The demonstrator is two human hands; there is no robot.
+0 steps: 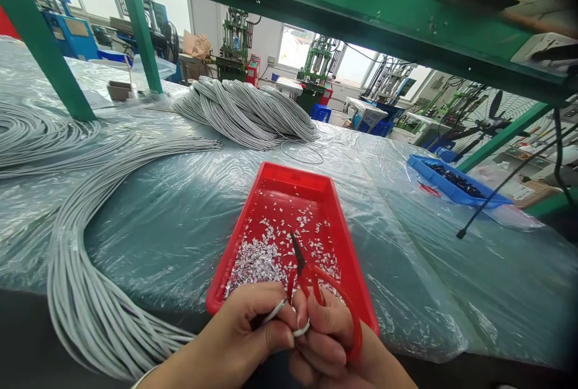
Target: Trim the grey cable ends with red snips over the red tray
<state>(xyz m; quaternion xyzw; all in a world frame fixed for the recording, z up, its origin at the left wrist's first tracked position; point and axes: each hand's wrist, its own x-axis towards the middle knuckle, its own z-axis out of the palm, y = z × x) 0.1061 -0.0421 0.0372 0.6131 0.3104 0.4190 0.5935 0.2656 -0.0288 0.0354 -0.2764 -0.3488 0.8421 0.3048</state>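
Note:
My left hand (246, 338) is closed on a grey cable (274, 311), pinching it close to its end between thumb and fingers. In my right hand (332, 335) are red-handled scissors (311, 273), their dark blades pointing up and away from me. The right fingertips also touch the cable, which curves between both hands. Both hands are over the near end of a red tray (352, 244), where many small silvery scraps (259, 259) lie. To the left, a bundle of grey cables (72, 256) bends down over the table edge towards my left forearm.
A large coil of grey cables (248, 112) lies behind the tray, with more cables (40, 136) at far left. A blue tray (460, 181) of dark parts is at right, near a hanging black cord (487, 196). Green frame posts (139, 34) and a beam cross above.

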